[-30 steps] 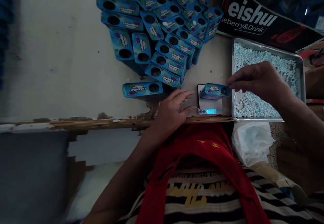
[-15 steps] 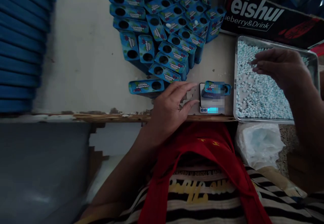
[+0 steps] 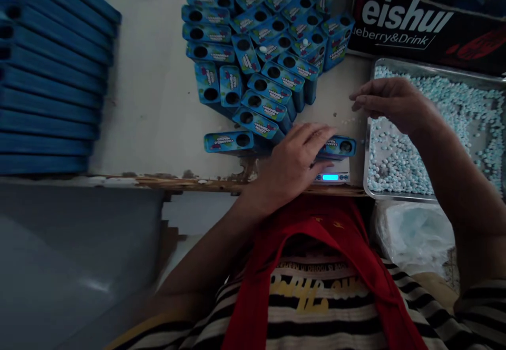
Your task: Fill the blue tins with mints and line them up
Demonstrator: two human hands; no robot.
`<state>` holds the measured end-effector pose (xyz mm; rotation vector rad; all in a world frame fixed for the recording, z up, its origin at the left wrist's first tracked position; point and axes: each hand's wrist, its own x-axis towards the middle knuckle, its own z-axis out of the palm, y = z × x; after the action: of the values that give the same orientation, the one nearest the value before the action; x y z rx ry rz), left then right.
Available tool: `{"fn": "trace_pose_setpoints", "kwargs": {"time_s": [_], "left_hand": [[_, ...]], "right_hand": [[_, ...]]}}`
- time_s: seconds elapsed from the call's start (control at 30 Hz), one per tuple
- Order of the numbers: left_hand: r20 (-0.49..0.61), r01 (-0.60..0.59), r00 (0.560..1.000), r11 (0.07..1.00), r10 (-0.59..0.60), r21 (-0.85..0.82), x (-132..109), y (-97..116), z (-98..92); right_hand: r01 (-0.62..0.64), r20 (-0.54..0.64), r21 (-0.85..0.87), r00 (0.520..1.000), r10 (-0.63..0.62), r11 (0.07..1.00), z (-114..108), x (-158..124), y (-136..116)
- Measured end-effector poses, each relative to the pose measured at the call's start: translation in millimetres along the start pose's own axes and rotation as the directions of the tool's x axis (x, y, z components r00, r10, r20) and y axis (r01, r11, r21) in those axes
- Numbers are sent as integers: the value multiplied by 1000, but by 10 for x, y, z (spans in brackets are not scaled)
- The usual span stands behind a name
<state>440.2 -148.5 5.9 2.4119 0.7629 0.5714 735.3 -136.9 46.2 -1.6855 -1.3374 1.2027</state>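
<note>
My left hand [image 3: 294,163] lies over a blue candy tin [image 3: 340,147] that sits on a small scale [image 3: 332,175] with a lit display, fingers curved around the tin. My right hand [image 3: 389,102] hovers at the left rim of a metal tray [image 3: 366,144] of pale blue candies [image 3: 399,155], fingers pinched together; what they hold is too small to see. A few loose candies [image 3: 348,121] lie on the table between hand and scale.
Many open blue tins [image 3: 261,49] stand packed at the table's back, one tin [image 3: 228,142] lying apart near the chipped front edge. Stacked blue lids [image 3: 47,91] fill the left. A black carton [image 3: 419,26] stands behind the tray. A plastic bag [image 3: 413,231] hangs below it.
My left hand slid right from beside the scale onto the tin. My right hand went from the tin into the tray, then back to the tray's left rim.
</note>
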Motion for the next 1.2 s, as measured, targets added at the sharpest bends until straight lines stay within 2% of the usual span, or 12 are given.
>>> {"fn": "trace_pose_setpoints", "kwargs": {"time_s": [0.17, 0.3, 0.43, 0.5, 0.6, 0.67, 0.77, 0.87, 0.93, 1.0, 1.1, 1.2], "left_hand": [[42, -69, 997, 998, 69, 6, 145, 0, 252], [-18, 0, 1000, 1000, 1, 20, 118, -82, 312], [-92, 158, 982, 985, -165, -70, -51, -218, 277], [-111, 198, 971, 971, -214, -134, -81, -262, 301], [-130, 149, 976, 972, -175, -182, 38, -239, 387], [-93, 83, 991, 982, -99, -169, 195, -170, 427], [43, -11, 999, 995, 16, -97, 345, 1, 346], [36, -81, 996, 997, 81, -13, 159, 183, 0], [-104, -47, 993, 999, 50, 27, -155, 217, -366], [-268, 73, 962, 996, -55, 58, -534, 126, -788], [-436, 356, 857, 928, -275, 114, -1032, -252, -1409], [-559, 624, 685, 773, -468, 118, -1255, -798, -1906]], "right_hand": [[43, -6, 122, 999, -42, 992, 91, 78, 152], [149, -36, 161, 989, -145, 976, 172, -86, 69], [370, -66, -123, 923, -379, 921, 368, -519, -32], [492, 13, -301, 859, -513, 817, 506, -715, 11], [590, 84, -467, 771, -632, 658, 649, -898, 133], [546, -10, -539, 757, -653, 642, 652, -952, 175], [415, -270, -510, 755, -598, 754, 548, -950, 137], [298, -534, -358, 712, -456, 885, 536, -850, 51], [316, -540, -367, 693, -477, 875, 714, -735, -6], [454, -305, -496, 707, -638, 740, 1061, -612, -76], [599, 170, -708, 658, -734, 373, 1715, -465, -219], [493, 305, -860, 704, -641, 133, 2199, -359, -323]]}}
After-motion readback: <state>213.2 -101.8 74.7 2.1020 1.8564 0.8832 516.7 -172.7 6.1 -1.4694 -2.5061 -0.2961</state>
